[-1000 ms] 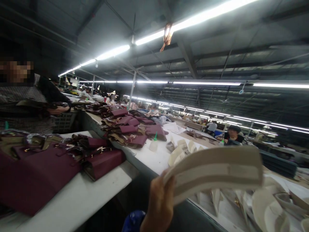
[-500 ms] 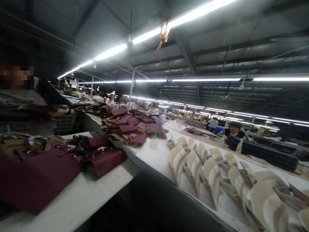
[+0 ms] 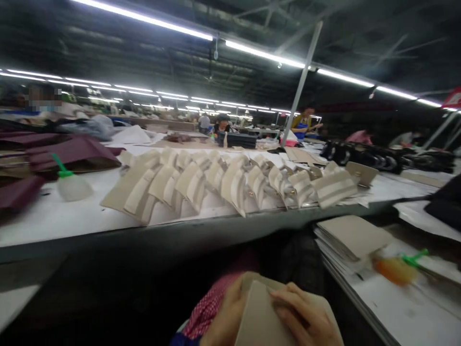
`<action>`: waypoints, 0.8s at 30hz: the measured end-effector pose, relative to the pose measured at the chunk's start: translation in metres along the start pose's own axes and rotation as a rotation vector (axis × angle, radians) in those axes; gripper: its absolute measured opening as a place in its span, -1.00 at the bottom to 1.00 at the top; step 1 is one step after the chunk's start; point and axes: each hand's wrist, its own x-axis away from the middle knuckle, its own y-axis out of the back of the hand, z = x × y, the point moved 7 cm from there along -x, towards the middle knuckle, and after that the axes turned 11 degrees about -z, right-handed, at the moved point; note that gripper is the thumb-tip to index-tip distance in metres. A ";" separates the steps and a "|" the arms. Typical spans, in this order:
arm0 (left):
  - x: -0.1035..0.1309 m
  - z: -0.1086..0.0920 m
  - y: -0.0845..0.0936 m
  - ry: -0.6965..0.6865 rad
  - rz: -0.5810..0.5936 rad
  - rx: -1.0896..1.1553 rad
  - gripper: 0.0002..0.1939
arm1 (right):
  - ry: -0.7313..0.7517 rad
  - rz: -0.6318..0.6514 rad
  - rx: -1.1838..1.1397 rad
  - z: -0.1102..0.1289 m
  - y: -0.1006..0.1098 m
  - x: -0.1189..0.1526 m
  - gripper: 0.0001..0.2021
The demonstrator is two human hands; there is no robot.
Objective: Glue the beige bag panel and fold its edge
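1. A squeeze bottle [image 3: 70, 185] with a green nozzle lies on the long white table [image 3: 54, 218] at the left; its body is pale and translucent, and what it holds cannot be made out. A second bottle [image 3: 398, 269], orange with a green tip, lies blurred on the lower bench at the right, just beside a stack of beige sheets [image 3: 351, 235].
2. The left hand [image 3: 225, 319] and the right hand [image 3: 306, 319] are low in the view, both closed on a beige panel [image 3: 262, 317]: the left grips its left edge, and the right lies over its top with fingers [image 3: 288, 300] curled on the face.
3. Half a second ago neither hand was in sight and the view looked up the line of maroon bags; now it faces the row of cream pieces [image 3: 230, 180] head-on, with the maroon bags [image 3: 68, 151] pushed to the left edge. A second ago the left hand alone held a long cream piece raised above the table.
4. The panel sits close to the body, below the table's edge and over a red-checked cloth [image 3: 212, 305]. Its long axis runs roughly away from the person, with the far end tilted up toward the table; its lower part is cut off by the frame.
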 end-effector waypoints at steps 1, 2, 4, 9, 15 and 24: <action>0.001 -0.001 0.000 0.011 0.003 0.018 -0.73 | -0.020 -0.019 -0.005 0.000 0.000 0.001 -0.82; 0.003 -0.003 0.001 0.010 0.001 0.024 -0.74 | -0.038 -0.040 -0.005 -0.001 0.001 0.000 -0.82; 0.006 -0.012 0.002 -0.013 -0.015 0.003 -0.75 | -0.057 -0.060 0.003 -0.001 0.001 -0.003 -0.82; 0.016 -0.031 -0.004 -0.047 -0.006 -0.014 -0.65 | 0.003 0.018 -0.036 0.004 -0.006 -0.016 -0.81; 0.027 -0.043 -0.005 -0.056 0.033 -0.025 -0.61 | 0.097 0.064 0.034 0.019 -0.009 -0.033 -0.76; 0.042 -0.062 -0.002 -0.105 0.066 -0.200 -0.52 | 0.223 0.060 0.120 0.043 -0.007 -0.053 -0.72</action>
